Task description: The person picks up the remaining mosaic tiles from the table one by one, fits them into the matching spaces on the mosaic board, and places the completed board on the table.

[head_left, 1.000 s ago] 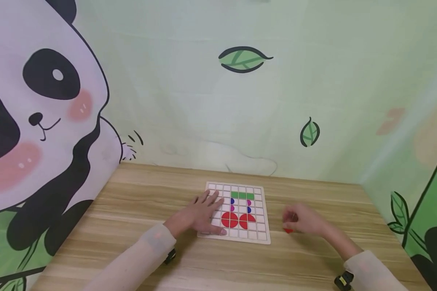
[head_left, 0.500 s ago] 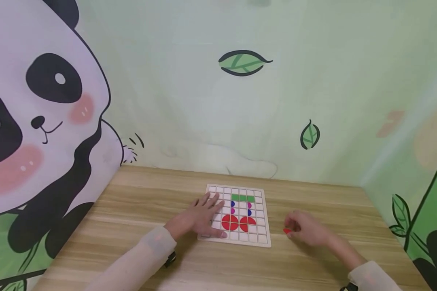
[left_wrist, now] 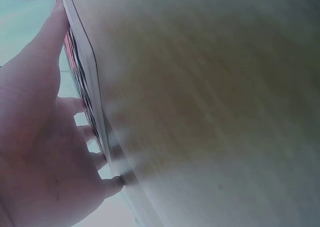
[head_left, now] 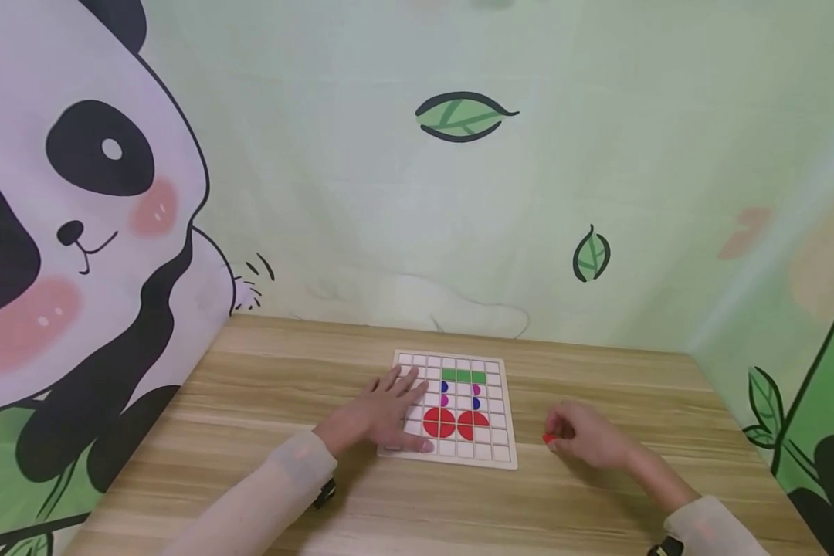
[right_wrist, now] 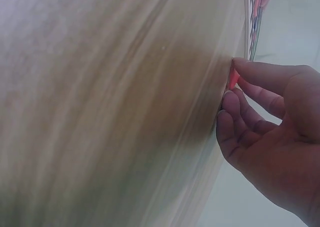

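Note:
A white grid board (head_left: 496, 452) lies on the wooden table, with coloured pieces in some of its squares. My left hand (head_left: 382, 413) rests spread over the board's left side, fingers straight. To the right of the board, my right hand (head_left: 587, 436) pinches a small red piece (right_wrist: 233, 78) between thumb and fingers, low at the tabletop. On the board sit a full red circle (head_left: 439, 422) and a red circle (head_left: 467, 425) with its lower right quarter open. Small blue and magenta half-rounds (head_left: 476, 390) stand above them, under a green bar (head_left: 463, 376).
The wooden table (head_left: 285, 363) reaches back to a pale green cloth wall (head_left: 361, 193) printed with leaves. A large printed panda (head_left: 111, 255) covers the left side. Each wrist wears a dark strap.
The fingers of my right hand have shifted slightly around the red piece, beside the board. My left hand has stayed on the board.

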Motion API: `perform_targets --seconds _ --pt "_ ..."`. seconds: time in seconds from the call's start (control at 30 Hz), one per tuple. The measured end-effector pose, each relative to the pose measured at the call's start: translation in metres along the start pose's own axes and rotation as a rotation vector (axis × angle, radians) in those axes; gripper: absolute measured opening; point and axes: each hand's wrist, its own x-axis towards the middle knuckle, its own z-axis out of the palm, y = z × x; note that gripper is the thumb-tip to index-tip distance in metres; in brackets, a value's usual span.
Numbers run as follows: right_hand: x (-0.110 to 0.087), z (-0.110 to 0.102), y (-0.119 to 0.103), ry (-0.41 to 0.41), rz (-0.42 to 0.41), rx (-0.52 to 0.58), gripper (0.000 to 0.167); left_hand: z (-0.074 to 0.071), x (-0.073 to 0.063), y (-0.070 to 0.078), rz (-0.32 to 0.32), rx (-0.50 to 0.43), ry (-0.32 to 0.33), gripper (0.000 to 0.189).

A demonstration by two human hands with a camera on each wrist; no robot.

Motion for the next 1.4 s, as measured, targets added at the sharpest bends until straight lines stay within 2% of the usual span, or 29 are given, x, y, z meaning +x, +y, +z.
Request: perform_targets --seconds 0.2,0.47,0.77,1.4 --pt "-0.0004 -0.0003 0.0007 0.002 0.007 0.033 0.019 -0.0011 0.0003 0.0004 0.003 0.006 -0.004 0.116" --pt "0.0007 -0.0003 0.0012 0.001 0.034 0.004 0.015 0.0009 0.0018 -0.0009 0.001 0.013 -0.002 0.117" --pt "0.0020 -0.0001 0.0043 -0.003 0.043 0.029 0.015 0.0006 0.0025 -0.0003 -0.013 0.011 -0.004 0.116" --pt "0.0016 0.0021 0.0043 -0.003 0.072 0.057 0.013 -0.0006 0.0003 0.0008 -0.002 0.005 0.002 0.116"
